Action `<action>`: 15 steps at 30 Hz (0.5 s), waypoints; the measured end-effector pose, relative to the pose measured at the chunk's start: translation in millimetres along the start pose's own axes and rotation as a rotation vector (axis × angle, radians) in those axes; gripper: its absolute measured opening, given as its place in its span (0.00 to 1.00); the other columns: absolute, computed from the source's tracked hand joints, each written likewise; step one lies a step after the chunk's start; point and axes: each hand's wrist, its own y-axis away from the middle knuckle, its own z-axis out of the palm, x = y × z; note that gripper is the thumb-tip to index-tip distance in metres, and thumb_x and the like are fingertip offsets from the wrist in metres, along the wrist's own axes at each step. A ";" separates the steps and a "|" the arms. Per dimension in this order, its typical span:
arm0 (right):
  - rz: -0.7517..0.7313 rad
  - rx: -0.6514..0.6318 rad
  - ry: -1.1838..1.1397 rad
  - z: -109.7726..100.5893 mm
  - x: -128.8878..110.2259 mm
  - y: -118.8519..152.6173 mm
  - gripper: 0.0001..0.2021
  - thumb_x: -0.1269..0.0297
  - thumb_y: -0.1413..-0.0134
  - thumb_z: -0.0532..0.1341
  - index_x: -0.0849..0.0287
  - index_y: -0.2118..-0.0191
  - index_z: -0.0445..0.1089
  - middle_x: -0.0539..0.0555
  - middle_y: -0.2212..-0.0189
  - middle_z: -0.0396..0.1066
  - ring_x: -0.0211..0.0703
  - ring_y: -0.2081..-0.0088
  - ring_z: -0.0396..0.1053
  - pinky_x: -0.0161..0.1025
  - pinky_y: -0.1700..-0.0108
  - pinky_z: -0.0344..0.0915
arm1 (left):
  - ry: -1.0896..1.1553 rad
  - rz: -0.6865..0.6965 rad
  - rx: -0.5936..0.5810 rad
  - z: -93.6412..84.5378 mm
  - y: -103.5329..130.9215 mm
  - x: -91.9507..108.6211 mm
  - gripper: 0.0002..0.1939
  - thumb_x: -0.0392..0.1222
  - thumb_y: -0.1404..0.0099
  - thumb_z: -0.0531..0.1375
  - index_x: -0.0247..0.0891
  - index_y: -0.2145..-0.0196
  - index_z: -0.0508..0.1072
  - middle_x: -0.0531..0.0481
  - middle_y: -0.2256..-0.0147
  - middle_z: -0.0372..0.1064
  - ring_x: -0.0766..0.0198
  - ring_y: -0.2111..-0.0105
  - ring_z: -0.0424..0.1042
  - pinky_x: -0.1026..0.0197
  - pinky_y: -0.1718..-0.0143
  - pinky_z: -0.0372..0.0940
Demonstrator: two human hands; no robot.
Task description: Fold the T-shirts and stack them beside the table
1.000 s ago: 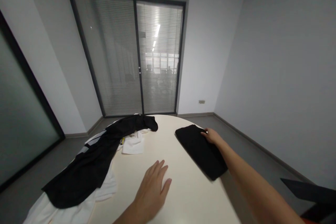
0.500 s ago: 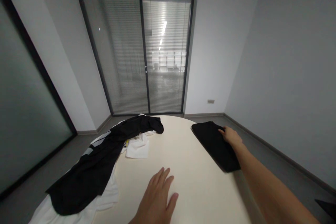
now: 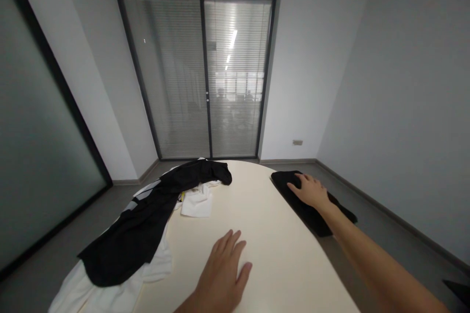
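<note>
My right hand (image 3: 309, 190) lies with fingers spread on a black piece of folded cloth (image 3: 306, 212) at the table's right edge. Part of that cloth is hidden under the hand and forearm. Above the near middle of the table, my left hand (image 3: 224, 269) is open, its fingers stretched forward and holding nothing. Whether it touches the tabletop I cannot tell. To its left, black garments (image 3: 128, 239) with grey-white patches lie along the table's left edge, over white garments (image 3: 157, 261).
The pale table (image 3: 249, 205) has a rounded far edge. Beyond it stand a glass door (image 3: 235, 122) with blinds and a white wall (image 3: 293, 58) with a socket (image 3: 297, 142). A dark pointed object (image 3: 457, 291) shows at the lower right.
My right hand has shifted left and inward over the black cloth, its fingers now spread instead of gripping the edge. More cloth shows beyond its forearm. My left hand has hardly moved.
</note>
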 end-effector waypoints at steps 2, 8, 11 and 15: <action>-0.038 -0.092 0.004 6.7 -12.7 16.1 0.37 0.39 0.43 0.57 0.49 0.32 0.56 0.61 0.31 0.51 0.73 0.35 0.50 0.70 0.40 0.51 | -0.008 -0.009 -0.007 -3.1 0.2 2.5 0.21 0.50 0.26 0.50 0.42 0.40 0.67 0.44 0.34 0.58 0.49 0.34 0.55 0.40 0.35 0.56; 0.051 -0.150 0.031 21.6 -21.5 37.6 0.33 0.47 0.38 0.53 0.45 0.30 0.51 0.58 0.29 0.47 0.77 0.33 0.45 0.76 0.42 0.49 | -0.033 -0.031 -0.032 -13.4 1.0 9.5 0.22 0.49 0.27 0.50 0.40 0.40 0.67 0.44 0.34 0.58 0.49 0.33 0.54 0.41 0.34 0.54; 0.079 -0.135 0.061 18.6 -25.6 40.5 0.31 0.49 0.36 0.51 0.46 0.30 0.51 0.57 0.29 0.47 0.76 0.33 0.45 0.74 0.43 0.51 | -0.030 -0.035 -0.034 -13.8 1.8 13.2 0.22 0.48 0.27 0.51 0.39 0.40 0.68 0.43 0.35 0.59 0.48 0.34 0.55 0.41 0.34 0.54; 0.017 -0.018 0.179 14.9 -41.0 58.6 0.30 0.57 0.36 0.53 0.54 0.30 0.53 0.62 0.31 0.50 0.69 0.32 0.46 0.69 0.38 0.45 | -0.024 -0.038 0.038 -11.5 -2.7 10.4 0.21 0.46 0.28 0.51 0.38 0.42 0.69 0.42 0.37 0.62 0.51 0.36 0.60 0.43 0.36 0.58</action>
